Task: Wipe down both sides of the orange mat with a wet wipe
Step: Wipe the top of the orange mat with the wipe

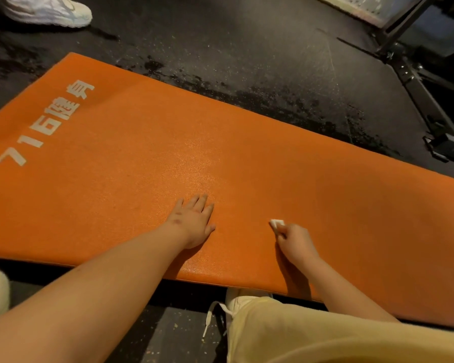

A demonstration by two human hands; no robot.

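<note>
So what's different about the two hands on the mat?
The left hand lies flat with its fingers straight; the right hand is curled up. The left hand holds nothing, while the right hand pinches a small white wipe. Both reach onto the orange mat, near its close edge.

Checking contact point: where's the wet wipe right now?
Head view: the wet wipe is pinched in the right hand, on the orange mat, just right of the flat left hand.
</note>
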